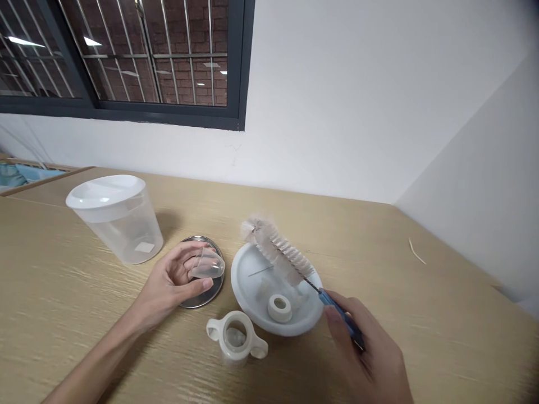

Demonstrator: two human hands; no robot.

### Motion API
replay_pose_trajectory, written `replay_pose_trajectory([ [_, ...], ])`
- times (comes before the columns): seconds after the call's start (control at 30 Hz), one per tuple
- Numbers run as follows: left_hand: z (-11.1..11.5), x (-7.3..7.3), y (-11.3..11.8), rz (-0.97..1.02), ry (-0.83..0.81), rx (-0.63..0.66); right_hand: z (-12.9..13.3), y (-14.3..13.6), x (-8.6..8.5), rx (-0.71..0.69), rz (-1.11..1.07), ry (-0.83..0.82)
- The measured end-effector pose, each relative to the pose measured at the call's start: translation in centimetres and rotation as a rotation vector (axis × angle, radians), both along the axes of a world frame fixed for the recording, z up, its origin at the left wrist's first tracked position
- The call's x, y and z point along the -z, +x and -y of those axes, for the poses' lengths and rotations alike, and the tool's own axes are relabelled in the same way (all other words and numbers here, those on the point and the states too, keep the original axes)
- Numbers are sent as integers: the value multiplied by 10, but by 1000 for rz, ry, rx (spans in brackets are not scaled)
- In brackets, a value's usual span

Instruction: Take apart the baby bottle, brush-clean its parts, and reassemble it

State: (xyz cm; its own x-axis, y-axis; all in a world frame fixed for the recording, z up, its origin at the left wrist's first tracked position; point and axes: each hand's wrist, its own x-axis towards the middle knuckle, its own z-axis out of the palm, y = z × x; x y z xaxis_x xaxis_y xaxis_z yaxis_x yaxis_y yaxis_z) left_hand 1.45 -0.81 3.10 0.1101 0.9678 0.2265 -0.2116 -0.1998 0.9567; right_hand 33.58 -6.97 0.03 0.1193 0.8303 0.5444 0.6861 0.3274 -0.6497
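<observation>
Okay, right hand [370,342]: gripping the blue handle [332,303], thumb pressed on top. Held well behind the bristles, probably to keep fingers off them.
Brush [282,252]: in right hand, slanted up-left, bristles over the bowl [241,278], tip past its far rim. Can't tell if it touches the rim.
Left hand [170,278]: fingers curled behind a clear cup [210,266], thumb at the front. Grip looks light, presumably because the wall is thin.
Clear cup: tipped on its side, above the metal lid [215,294]. Angle may be for a look at it.
Metal lid: flat on the tabletop [357,241], partly hidden by left hand. Contact with hand: can't tell.
Bowl: mid tabletop, off the back edge, between both hands, likely for easy reach from either. Holds 1 white ring [280,316] and 1 thin stick [261,271].
Handled cup [234,356]: upright, just beside the bowl on the near side, 2 handles sticking out sideways.
Tub [115,230]: white-topped, toward the tabletop's back left corner, seemingly parked clear of the hands.
Strand [416,252]: alone by the tabletop's right edge, looks stray.
</observation>
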Motion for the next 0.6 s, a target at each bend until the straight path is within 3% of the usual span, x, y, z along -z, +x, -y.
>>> replay_pose_trajectory([
  [0.6, 8, -12, -2, 380, -356, 37, 0, 1, -2, -1, -30, -54],
])
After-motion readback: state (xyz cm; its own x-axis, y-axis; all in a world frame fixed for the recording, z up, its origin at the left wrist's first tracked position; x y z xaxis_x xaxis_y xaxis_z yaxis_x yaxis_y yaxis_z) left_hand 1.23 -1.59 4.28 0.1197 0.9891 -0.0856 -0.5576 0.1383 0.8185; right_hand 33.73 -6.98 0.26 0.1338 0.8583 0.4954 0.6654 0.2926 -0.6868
